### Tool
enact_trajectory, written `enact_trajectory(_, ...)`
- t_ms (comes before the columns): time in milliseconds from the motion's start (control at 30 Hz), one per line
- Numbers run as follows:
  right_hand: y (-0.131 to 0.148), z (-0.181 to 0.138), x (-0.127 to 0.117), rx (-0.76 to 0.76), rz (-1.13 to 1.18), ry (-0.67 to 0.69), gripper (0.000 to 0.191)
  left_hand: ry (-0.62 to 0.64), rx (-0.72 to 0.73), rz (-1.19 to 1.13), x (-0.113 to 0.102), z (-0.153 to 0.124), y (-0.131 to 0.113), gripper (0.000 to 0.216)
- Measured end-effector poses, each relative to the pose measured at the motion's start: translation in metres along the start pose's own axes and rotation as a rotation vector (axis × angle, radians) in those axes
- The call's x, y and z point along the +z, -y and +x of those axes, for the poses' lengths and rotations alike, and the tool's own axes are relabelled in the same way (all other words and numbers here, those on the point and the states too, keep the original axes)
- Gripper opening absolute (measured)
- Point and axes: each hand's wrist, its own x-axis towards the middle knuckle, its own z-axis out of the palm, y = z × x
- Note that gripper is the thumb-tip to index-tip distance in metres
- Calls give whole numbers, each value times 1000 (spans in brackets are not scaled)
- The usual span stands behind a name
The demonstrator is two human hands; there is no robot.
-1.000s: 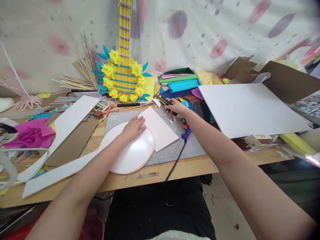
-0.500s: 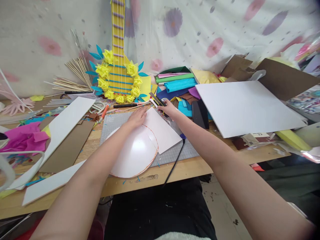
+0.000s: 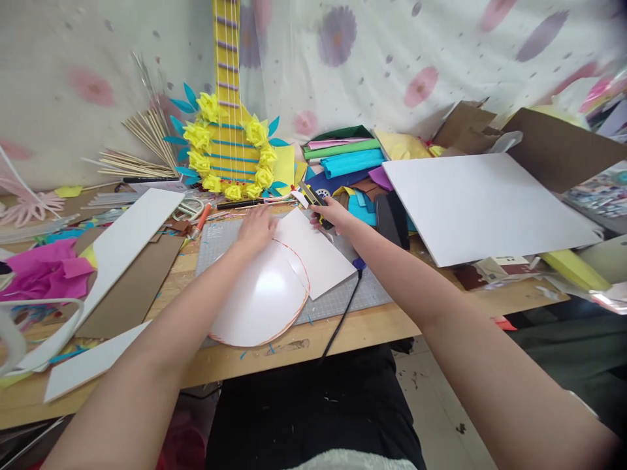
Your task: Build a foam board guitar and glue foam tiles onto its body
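My left hand [image 3: 258, 228] lies flat with fingers spread on the far edge of a white foam disc [image 3: 259, 297] that has an orange outline. The disc rests on a grey cutting mat [image 3: 343, 294], overlapping a white foam sheet [image 3: 316, 251]. My right hand [image 3: 333, 214] is closed around a yellow and black utility knife [image 3: 311, 194], held just above the far corner of that sheet. A blue glue gun tip [image 3: 360, 264] with a black cord [image 3: 340, 320] lies on the mat under my right forearm.
A yellow paper guitar [image 3: 230, 143] with yellow flowers leans on the curtain. Wooden sticks [image 3: 147, 150], scissors [image 3: 189, 209], stacked coloured paper [image 3: 350, 156], a large white board [image 3: 480, 205], cardboard [image 3: 558, 153], white foam strips [image 3: 122, 241] and pink tissue [image 3: 44, 267] crowd the wooden table [image 3: 372, 326].
My left hand slid from the disc's middle toward its far edge. My right hand with the knife drifted left, closer to the sheet's corner.
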Motion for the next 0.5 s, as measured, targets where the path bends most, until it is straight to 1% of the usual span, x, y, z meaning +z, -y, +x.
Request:
enact_trajectory(33, 0, -1, 0, 21, -24, 5, 24, 64, 38, -15, 2, -5, -7, 56)
enact_trajectory(100, 2, -4, 0, 45, -107, -7, 30, 181, 70, -41, 7, -15, -18, 58)
enact_trajectory(167, 4, -7, -1, 23, -212, -57, 32, 230, 76, -49, 12, -22, -21, 60)
enact_trajectory(267, 8, -9, -3, -30, -331, -121, 31, 213, 73, -33, 16, -26, -14, 59)
enact_trajectory(333, 10, -7, -5, -56, -376, -144, 29, 198, 65, -26, 16, -24, -4, 59)
enact_trajectory(433, 12, -4, -3, -120, -463, -214, 26, 176, 74, -22, 14, -17, 15, 59)
enact_trajectory(500, 11, -4, 1, -173, -457, -219, 23, 137, 69, -24, 11, -13, 24, 57)
